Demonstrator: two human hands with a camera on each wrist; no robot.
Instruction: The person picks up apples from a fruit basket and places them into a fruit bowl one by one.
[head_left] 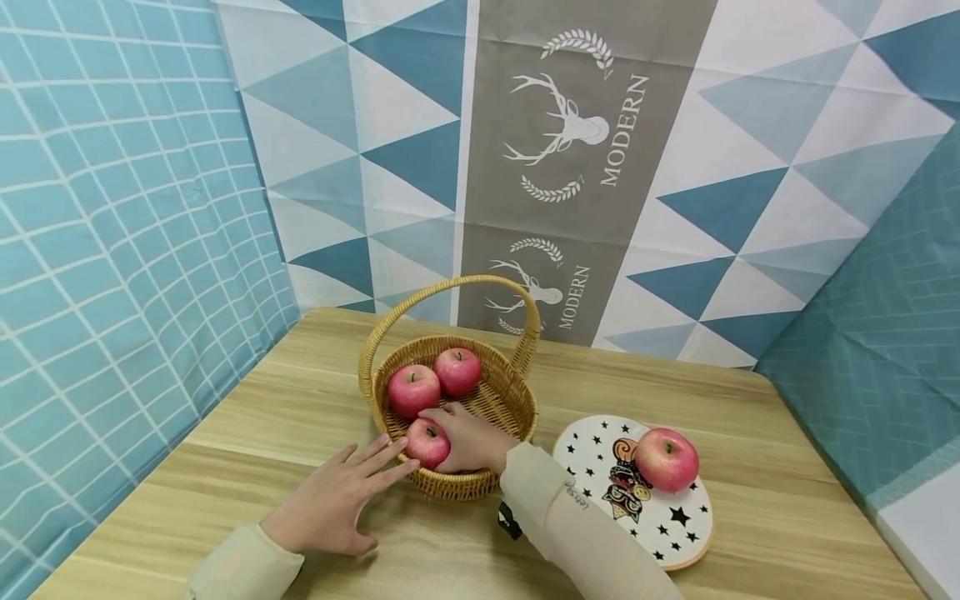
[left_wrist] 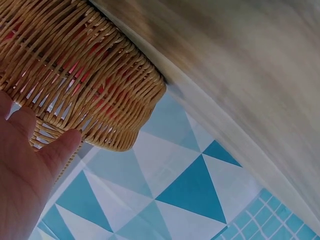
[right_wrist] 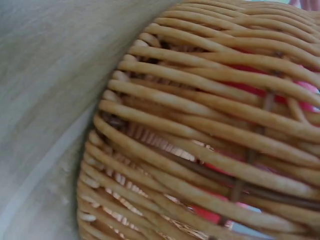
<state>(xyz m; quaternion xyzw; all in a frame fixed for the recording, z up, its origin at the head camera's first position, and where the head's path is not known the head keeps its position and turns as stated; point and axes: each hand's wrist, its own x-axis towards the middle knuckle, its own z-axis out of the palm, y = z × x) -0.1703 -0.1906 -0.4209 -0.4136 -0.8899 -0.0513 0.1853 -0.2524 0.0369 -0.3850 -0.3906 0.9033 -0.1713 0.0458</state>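
Observation:
A round wicker basket [head_left: 459, 487] with a tall arched handle stands on the table. Inside it, at the near left, my right hand [head_left: 476, 440] holds a red apple [head_left: 427, 443], thumb and fingers about its sides. Two more apples, one at the left [head_left: 414, 392] and one behind [head_left: 458, 372], lie in the basket too. My left hand [head_left: 337, 497] is spread at the basket's near left rim, its fingertips close to the held apple; whether they touch it I cannot tell. In the right wrist view the basket wall [right_wrist: 200, 110] hides the right hand.
Right of the basket lies a white star-patterned board [head_left: 592, 458] with a cartoon print, bearing another apple [head_left: 667, 461]. A small black object [head_left: 508, 521] shows partly under the right sleeve. The wood-grain table [head_left: 315, 400] meets patterned cloth walls behind and at the left.

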